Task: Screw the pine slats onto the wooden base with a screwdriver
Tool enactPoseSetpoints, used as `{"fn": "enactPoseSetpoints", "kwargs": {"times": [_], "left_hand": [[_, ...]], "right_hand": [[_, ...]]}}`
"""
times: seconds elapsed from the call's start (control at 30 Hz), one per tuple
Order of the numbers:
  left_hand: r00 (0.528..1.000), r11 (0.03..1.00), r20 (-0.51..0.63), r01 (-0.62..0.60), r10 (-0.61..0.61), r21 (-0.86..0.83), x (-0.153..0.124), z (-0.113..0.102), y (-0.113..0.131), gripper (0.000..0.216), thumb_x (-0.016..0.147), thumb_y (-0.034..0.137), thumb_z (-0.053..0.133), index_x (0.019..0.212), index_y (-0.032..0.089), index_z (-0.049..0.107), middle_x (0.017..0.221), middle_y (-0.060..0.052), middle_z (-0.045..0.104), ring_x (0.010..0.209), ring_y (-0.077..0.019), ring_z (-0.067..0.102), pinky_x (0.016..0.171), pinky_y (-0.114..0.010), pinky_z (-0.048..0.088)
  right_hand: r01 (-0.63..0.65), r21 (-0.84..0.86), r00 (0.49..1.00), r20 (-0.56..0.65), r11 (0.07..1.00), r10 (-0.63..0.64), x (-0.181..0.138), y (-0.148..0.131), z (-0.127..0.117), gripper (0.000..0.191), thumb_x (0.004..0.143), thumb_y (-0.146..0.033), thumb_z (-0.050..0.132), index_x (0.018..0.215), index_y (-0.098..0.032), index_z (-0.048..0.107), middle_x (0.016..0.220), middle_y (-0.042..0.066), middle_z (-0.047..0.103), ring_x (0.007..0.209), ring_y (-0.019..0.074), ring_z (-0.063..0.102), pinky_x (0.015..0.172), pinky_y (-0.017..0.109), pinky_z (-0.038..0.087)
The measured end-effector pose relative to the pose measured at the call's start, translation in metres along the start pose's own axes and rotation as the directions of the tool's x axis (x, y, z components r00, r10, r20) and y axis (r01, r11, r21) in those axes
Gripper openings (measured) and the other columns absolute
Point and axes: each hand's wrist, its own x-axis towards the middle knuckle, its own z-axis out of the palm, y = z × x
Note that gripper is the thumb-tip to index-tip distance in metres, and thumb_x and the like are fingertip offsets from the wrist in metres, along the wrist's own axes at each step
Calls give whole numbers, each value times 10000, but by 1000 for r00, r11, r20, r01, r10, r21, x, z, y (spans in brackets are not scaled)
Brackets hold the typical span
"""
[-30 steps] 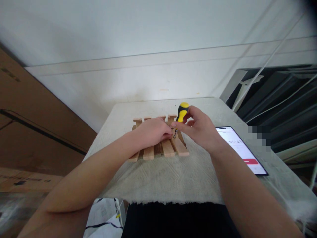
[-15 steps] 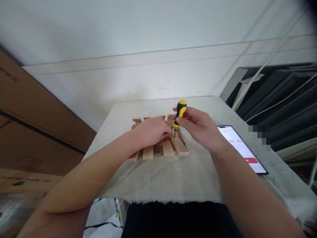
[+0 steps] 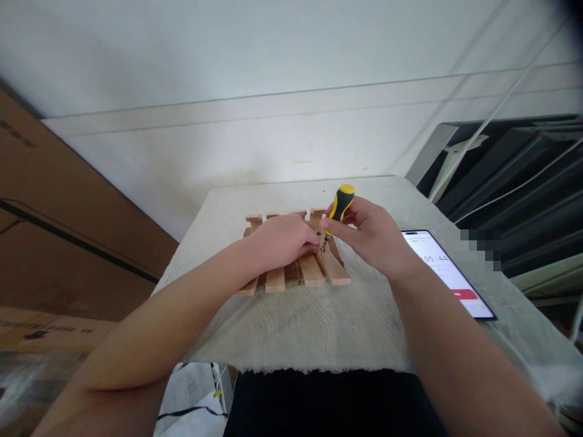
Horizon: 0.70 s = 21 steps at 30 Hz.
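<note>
My right hand point(image 3: 371, 233) is closed around the yellow and black handle of a screwdriver point(image 3: 341, 203). The screwdriver leans to the right, and its tip meets the rightmost slat of a slatted wooden piece point(image 3: 314, 272) lying on the cloth. My left hand point(image 3: 294, 238) rests over the middle slats, its fingers bent and pressed together just left of the screwdriver's tip. Whatever those fingertips may hold is hidden. A small dark hole or screw point(image 3: 318, 233) shows in the slat behind the tip.
A pale cloth point(image 3: 310, 334) covers the table. To the right of my right forearm lies a phone point(image 3: 441, 273) with a timer on its screen. Cardboard boxes point(image 3: 68, 212) stand at the left, dark panels point(image 3: 514, 158) at the right, and a white wall point(image 3: 273, 133) behind.
The screwdriver's handle has tipped further to the right, with my right hand shifting slightly the same way. My left hand stays on the slats.
</note>
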Motion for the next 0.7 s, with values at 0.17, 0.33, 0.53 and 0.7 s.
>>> {"fn": "enactPoseSetpoints", "kwargs": {"times": [0.17,0.33,0.53,0.7], "left_hand": [[1000,1000,-24,-5,4,-30,0,1,-1,205,881,221,562,765,216,731,787,-40,697,849,-172,641,815,-291,478],[1000,1000,-21,-14,14,-19,1,1,-1,211,889,231,554,781,219,736,794,-39,701,850,-170,644,815,-288,478],[1000,1000,-17,-7,7,-4,0,2,-2,221,895,242,544,795,216,739,776,-37,698,824,-165,642,789,-277,471],[1000,1000,-20,1,-1,-12,0,2,-1,209,890,233,555,789,217,738,793,-39,704,845,-172,647,810,-286,472]], "right_hand": [[-41,37,999,-5,998,41,-1,-5,0,245,788,-397,682,928,-197,707,840,30,692,756,175,601,693,331,461],[-12,134,998,65,991,3,-3,-8,-2,165,814,-295,623,919,-205,714,833,25,689,796,182,609,697,324,465],[-66,9,997,-26,998,66,0,-3,0,280,722,-430,737,829,-191,639,756,13,648,664,145,538,596,294,415],[-74,-1,997,2,997,74,0,-3,-5,272,763,-438,693,873,-192,660,800,20,653,678,146,541,607,299,401]]}}
